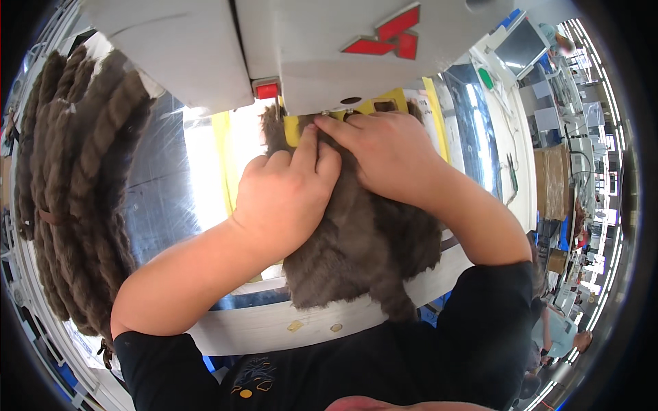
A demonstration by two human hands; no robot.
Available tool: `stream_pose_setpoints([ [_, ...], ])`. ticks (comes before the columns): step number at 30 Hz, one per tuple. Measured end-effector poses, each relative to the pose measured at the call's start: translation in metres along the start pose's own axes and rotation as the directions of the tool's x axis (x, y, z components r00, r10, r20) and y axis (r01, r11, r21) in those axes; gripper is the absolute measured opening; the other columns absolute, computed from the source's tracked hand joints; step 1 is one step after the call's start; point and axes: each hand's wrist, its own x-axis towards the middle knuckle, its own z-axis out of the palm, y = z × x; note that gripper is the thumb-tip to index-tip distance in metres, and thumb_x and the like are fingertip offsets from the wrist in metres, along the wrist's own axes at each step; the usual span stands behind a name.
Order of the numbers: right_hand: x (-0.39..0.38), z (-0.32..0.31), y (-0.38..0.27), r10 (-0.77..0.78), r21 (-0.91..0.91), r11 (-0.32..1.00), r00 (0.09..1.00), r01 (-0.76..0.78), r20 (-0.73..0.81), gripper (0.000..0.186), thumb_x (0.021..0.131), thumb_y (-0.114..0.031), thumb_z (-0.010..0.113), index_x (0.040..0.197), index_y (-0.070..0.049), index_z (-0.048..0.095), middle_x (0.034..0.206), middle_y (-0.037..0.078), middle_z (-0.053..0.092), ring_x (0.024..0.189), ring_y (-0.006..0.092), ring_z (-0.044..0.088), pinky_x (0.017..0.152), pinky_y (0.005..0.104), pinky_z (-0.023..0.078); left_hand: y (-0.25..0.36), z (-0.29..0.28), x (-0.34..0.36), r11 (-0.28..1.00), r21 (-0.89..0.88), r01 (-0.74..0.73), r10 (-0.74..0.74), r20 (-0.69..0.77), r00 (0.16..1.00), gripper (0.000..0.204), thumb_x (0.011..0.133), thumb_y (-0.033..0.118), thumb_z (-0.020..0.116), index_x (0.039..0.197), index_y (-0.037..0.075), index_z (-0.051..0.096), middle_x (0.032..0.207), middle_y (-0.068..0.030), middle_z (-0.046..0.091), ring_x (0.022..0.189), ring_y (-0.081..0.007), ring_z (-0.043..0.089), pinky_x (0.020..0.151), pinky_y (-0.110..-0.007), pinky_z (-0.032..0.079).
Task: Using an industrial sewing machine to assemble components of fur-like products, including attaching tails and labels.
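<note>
A strip-shaped grey-brown fur piece (349, 233) lies under both my hands. It runs from the sewing machine (329, 82) head down over the table's near edge. My left hand (284, 192) is closed on the fur, its index finger stretched toward the machine and the other fingers curled. My right hand (391, 151) bends over the fur from the right, also closed on it. Its index fingertip almost meets the left one just below the machine head. My thumbs and the undersides of my fingers are partly hidden, as is the stitching point.
Thick twisted fur strips (82, 157) hang in a bundle on the left. Yellow tape strips (223, 157) edge the bright work plate. Near the right edge of the table lie small scissors (512, 171). A cardboard box (552, 181) and other people (558, 332) appear farther right.
</note>
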Motion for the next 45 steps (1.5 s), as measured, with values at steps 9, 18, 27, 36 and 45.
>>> stream_pose_setpoints([
  [9,-0.002,0.012,0.004,0.066,0.052,0.997,0.995,-0.063,-0.075,0.039,0.084,-0.015,0.063,0.121,-0.009,0.070,0.075,0.010,0.072,0.068,0.0313,0.070,0.059,0.0420,0.053,-0.001,0.000,0.009,1.000,0.024,0.020,-0.022,0.072,0.997,0.021,0.075,0.015,0.064,0.095,0.009,0.061,0.125,-0.0190,0.071,0.059,-0.0162,0.063,0.053,-0.031,0.050],
  [18,-0.006,0.010,0.014,-0.015,0.063,0.998,0.978,0.029,-0.207,0.038,0.082,-0.015,0.064,0.119,-0.009,0.070,0.073,0.007,0.068,0.064,0.0307,0.068,0.058,0.0432,0.051,0.000,-0.002,0.019,0.997,-0.015,0.072,-0.068,0.153,0.986,0.019,0.079,0.013,0.063,0.097,0.009,0.060,0.124,-0.0229,0.071,0.059,-0.0205,0.069,0.052,-0.033,0.055],
  [27,-0.004,0.007,0.010,0.060,0.006,0.998,0.995,-0.060,-0.074,0.037,0.083,-0.015,0.064,0.119,-0.009,0.070,0.075,0.007,0.071,0.067,0.0281,0.070,0.058,0.0397,0.051,-0.001,-0.006,0.020,0.996,-0.035,0.082,-0.073,0.210,0.975,0.022,0.081,0.009,0.061,0.103,0.006,0.060,0.128,-0.0253,0.068,0.061,-0.0265,0.071,0.053,-0.035,0.057],
  [36,-0.011,0.007,0.016,-0.027,0.064,0.997,0.986,0.038,-0.167,0.032,0.082,-0.011,0.065,0.113,-0.011,0.069,0.102,0.006,0.075,0.084,0.0231,0.073,0.064,0.0369,0.053,-0.001,-0.002,0.022,0.992,-0.056,0.111,-0.093,0.260,0.961,0.032,0.084,0.006,0.058,0.116,0.005,0.060,0.136,-0.0242,0.064,0.064,-0.0328,0.071,0.054,-0.039,0.057],
  [45,-0.006,0.018,0.018,-0.008,0.427,0.899,0.977,0.100,-0.212,0.032,0.082,-0.007,0.061,0.112,-0.014,0.071,0.102,0.006,0.074,0.089,0.0308,0.071,0.072,0.0426,0.055,-0.004,-0.005,0.019,0.985,-0.100,0.142,-0.108,0.291,0.951,0.033,0.086,0.004,0.057,0.119,0.006,0.060,0.133,-0.0237,0.064,0.064,-0.0319,0.071,0.055,-0.039,0.058],
])
